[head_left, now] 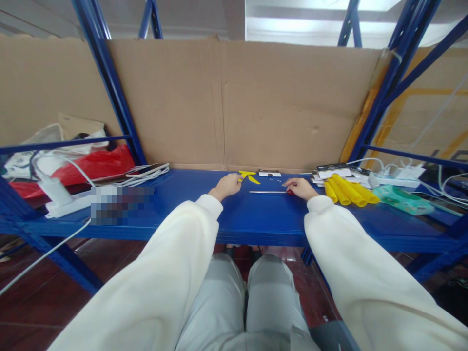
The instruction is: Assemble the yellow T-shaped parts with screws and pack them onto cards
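Note:
My left hand point(228, 186) is closed at the fingertips on a yellow plastic piece point(247, 173) with thin arms, above the blue tabletop. Just right of those fingers is a yellow blade-shaped part point(253, 180); whether it joins the held piece I cannot tell. A screwdriver point(266, 192) lies flat, its metal shaft pointing left and its red handle partly under my right hand point(300, 188). The fingers of that hand are pinched together close to the table, and anything in them is too small to name. Tiny bits point(279, 181) and a small black-and-white card point(269, 173) lie between the hands.
Several yellow tubes point(345, 190), small boxes point(333, 170) and a green packet point(405, 199) are on the right. At left are a white power strip point(69, 202), coiled white cable point(155, 170) and a red bag point(98, 163). A cardboard wall point(270, 107) closes the back between blue posts.

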A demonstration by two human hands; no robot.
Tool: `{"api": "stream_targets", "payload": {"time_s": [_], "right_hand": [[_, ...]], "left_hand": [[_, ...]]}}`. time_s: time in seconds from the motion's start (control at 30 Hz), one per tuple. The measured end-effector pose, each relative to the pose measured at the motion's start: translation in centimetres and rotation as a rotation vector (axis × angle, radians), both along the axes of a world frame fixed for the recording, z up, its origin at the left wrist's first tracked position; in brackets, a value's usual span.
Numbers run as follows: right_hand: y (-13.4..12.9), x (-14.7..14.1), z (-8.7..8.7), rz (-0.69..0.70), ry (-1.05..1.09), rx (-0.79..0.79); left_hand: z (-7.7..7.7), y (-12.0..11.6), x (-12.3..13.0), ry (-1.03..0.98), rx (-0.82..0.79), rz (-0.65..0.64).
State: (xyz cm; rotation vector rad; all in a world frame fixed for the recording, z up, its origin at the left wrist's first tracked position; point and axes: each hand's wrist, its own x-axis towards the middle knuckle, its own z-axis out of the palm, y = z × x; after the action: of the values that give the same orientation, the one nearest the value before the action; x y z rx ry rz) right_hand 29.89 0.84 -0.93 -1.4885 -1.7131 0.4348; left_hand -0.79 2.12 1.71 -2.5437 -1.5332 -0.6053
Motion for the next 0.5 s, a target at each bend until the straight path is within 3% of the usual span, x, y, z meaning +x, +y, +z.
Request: {"api": "stream_targets", "payload": {"time_s": [0.17,0.33,0.5], "right_hand": [[-0.2,-0.3,0.1,-0.006,0.020,-0.019],[-0.5,-0.5,0.4,-0.009,0.020,-0.018],[-0.8,-0.6,0.6,-0.034,-0.003,-0.030]], "left_hand": [[-0.6,0.0,-0.2,0.111,0.047,0.046],[-1.4,0.9,-0.9,0.104,-0.045,0.033],[-0.8,1.0,-1.2,0.141,-0.103,0.043]]}}
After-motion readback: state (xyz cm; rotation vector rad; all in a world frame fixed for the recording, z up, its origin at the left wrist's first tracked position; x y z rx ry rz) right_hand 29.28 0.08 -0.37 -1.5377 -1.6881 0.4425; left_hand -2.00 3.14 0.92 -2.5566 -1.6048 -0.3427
